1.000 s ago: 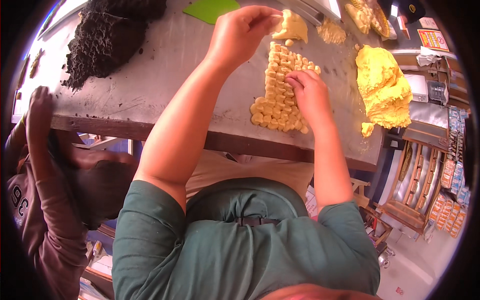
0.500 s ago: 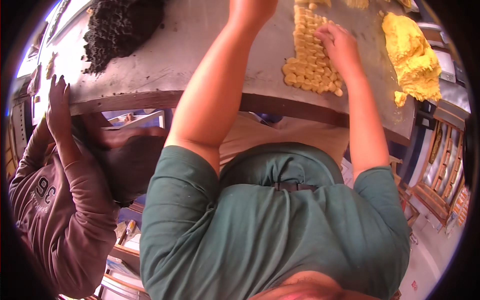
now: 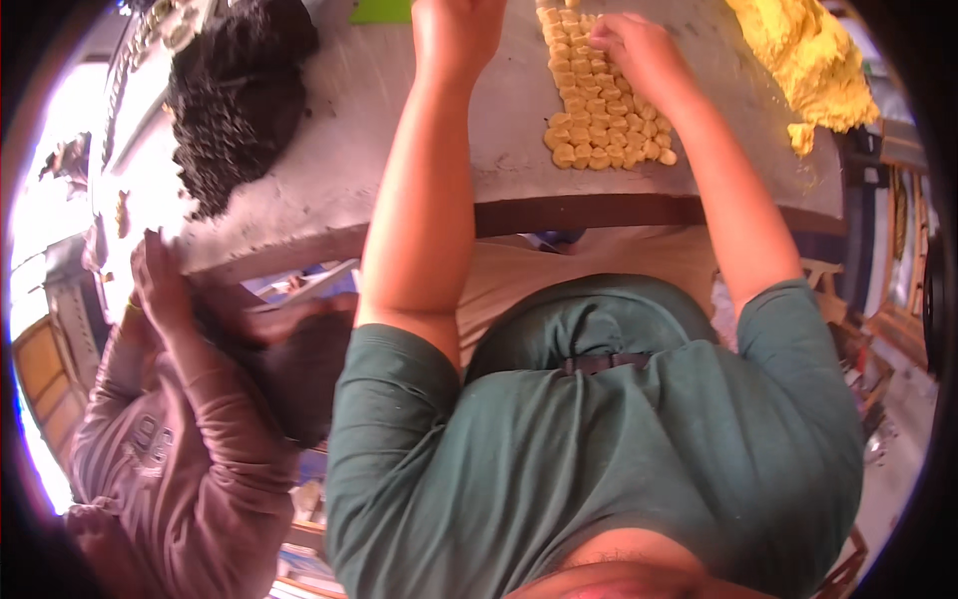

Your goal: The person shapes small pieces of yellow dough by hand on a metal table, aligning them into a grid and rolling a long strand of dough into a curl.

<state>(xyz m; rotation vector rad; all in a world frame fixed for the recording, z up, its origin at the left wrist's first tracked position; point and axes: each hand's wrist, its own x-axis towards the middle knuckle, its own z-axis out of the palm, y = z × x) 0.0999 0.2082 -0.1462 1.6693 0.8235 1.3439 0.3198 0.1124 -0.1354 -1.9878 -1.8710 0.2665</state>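
Note:
My left hand [image 3: 457,28] reaches to the top edge of the view, above and left of a patch of small pale-yellow dough pieces [image 3: 589,135] packed in rows; its fingers are cut off by the edge. My right hand [image 3: 649,62] rests over the upper right of that patch, fingers curled and bunched at the pieces; I cannot make out whether they pinch one. To the right lies a large crumbly bright-yellow dough mass [image 3: 798,55]. A black dough mass [image 3: 239,95] sits at the left of the metal table [image 3: 389,130].
At the far left, a co-worker's hands [image 3: 158,270] are at the table's edge, the arms in brown sleeves [image 3: 225,429]. A green flat item [image 3: 379,10] lies at the back. Metal bars line the table's left side. Wooden racks [image 3: 898,260] stand beyond the right end.
The camera's view has shifted, so the small dough lump above the patch has mostly left view. My left hand, earlier pinching by that lump, now has its fingers out of frame. My right hand stays over the patch.

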